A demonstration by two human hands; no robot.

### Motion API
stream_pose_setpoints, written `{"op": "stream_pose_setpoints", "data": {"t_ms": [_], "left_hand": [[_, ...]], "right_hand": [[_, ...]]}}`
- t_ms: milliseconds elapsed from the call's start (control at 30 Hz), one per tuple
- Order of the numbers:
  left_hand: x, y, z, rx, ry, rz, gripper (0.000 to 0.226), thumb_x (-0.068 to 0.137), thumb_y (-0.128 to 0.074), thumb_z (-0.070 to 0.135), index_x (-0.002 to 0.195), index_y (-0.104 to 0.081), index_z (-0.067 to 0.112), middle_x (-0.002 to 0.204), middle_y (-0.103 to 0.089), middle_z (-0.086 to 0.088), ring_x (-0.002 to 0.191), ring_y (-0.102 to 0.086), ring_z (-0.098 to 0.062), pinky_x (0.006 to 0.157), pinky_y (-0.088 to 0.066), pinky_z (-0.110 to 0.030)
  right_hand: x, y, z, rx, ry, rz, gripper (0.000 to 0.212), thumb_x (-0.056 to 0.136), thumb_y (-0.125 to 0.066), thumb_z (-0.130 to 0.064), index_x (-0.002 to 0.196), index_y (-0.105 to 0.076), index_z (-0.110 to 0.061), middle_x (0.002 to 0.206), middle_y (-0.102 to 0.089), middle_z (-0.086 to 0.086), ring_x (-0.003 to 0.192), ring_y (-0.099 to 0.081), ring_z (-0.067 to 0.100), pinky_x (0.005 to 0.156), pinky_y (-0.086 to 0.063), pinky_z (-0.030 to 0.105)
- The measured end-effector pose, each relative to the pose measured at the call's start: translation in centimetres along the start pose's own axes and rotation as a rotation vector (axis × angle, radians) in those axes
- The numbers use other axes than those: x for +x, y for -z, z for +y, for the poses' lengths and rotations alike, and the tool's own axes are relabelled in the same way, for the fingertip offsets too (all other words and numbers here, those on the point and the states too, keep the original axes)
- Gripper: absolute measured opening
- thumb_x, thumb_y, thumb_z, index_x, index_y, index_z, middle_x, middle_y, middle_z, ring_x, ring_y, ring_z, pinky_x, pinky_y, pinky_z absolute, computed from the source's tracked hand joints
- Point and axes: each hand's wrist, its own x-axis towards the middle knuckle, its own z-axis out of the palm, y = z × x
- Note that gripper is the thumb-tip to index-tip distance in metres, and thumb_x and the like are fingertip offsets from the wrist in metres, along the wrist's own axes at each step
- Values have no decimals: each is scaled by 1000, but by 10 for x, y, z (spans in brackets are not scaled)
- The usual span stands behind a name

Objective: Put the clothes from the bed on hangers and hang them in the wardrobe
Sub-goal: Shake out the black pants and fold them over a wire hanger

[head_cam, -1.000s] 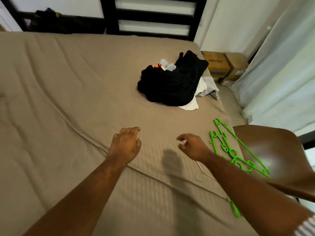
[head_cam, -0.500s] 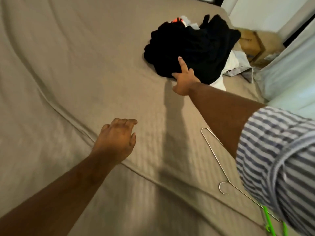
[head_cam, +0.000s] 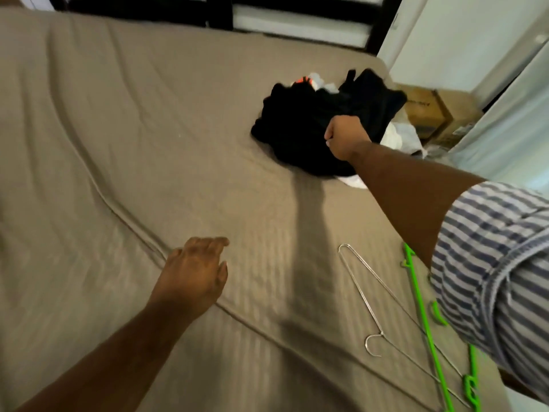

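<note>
A heap of clothes lies at the far right of the bed (head_cam: 118,144): a black garment (head_cam: 297,129) on top, white pieces (head_cam: 398,136) and a bit of orange-red cloth (head_cam: 303,81) showing beneath. My right hand (head_cam: 344,135) is stretched out onto the heap, its fingers curled into the black garment. Over the tan sheet near the front, my left hand (head_cam: 193,272) hovers with relaxed fingers and holds nothing. A wire hanger (head_cam: 383,298) lies on the bed at the right, with green plastic hangers (head_cam: 427,331) beside it, partly hidden by my striped sleeve.
Cardboard boxes (head_cam: 430,111) stand on the floor beyond the bed's far right corner. A pale curtain (head_cam: 511,120) hangs at the right. A dark bed frame (head_cam: 225,10) runs along the far side.
My right hand has reached further onto the heap and closed on the black garment. The view has tilted back up. My left hand has stayed about where it was.
</note>
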Motion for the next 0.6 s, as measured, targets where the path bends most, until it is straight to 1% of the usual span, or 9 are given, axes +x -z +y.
{"op": "stream_pose_setpoints", "data": {"t_ms": [67,100,200,300,367,433,500,533,600], "left_hand": [[-10,18,17,-26,-5,11,54,90,-34,44,129,-63,21,119,-69,-2,112,-63,-26,91,-55,-47],[-13,31,28,-38,-6,34,53,89,-36,43,128,-63,21,118,-70,-1,111,-64,-25,91,-55,-46],[-20,75,59,-81,-4,90,51,89,-41,44,129,-63,23,119,-70,3,114,-62,-21,92,-54,-44],[-22,131,91,-117,-2,173,61,88,-30,50,131,-62,22,122,-68,5,117,-61,-21,93,-54,-44],[-23,167,112,-163,-35,251,63,88,-29,51,133,-61,20,123,-67,2,118,-61,-24,93,-53,-46],[-27,208,136,-207,-52,263,61,94,-30,53,142,-51,22,135,-60,1,127,-53,-23,102,-47,-43],[-30,240,160,-306,-63,260,62,98,-44,54,152,-33,26,151,-44,3,138,-40,-18,112,-37,-36],[-35,260,173,-397,-63,264,75,93,-55,57,156,-23,29,156,-36,4,142,-36,-17,114,-35,-35],[-45,291,194,-587,-96,299,114,73,-74,68,157,-3,37,160,-25,7,144,-32,-19,115,-38,-43]], "right_hand": [[-7,43,-2,-23,24,18,31,91,-63,-7,122,-61,-9,124,-60,20,111,-61,39,98,-52,44],[-9,71,-7,-67,46,36,33,92,-60,-6,124,-62,-7,126,-61,20,114,-60,40,100,-52,45],[-21,162,-35,-183,140,117,24,92,-58,-6,111,-72,-4,115,-68,19,111,-63,39,94,-54,41],[-48,265,-70,-119,188,236,22,93,-57,-8,108,-73,-5,116,-63,20,105,-63,41,90,-56,43],[-68,334,-87,-48,208,325,22,93,-56,-8,106,-73,-7,116,-63,19,104,-64,39,90,-55,40],[-94,399,-102,-3,210,419,23,94,-54,-8,107,-73,-10,117,-64,17,107,-63,36,91,-52,35],[-117,455,-120,84,227,527,24,96,-52,-10,107,-73,-12,119,-66,14,112,-63,31,95,-50,33],[-134,485,-133,140,239,574,24,97,-51,-10,106,-73,-12,118,-68,12,111,-64,29,96,-51,32],[-170,530,-159,265,250,631,26,97,-50,-8,104,-74,-11,113,-71,8,103,-68,27,93,-56,35]]}}
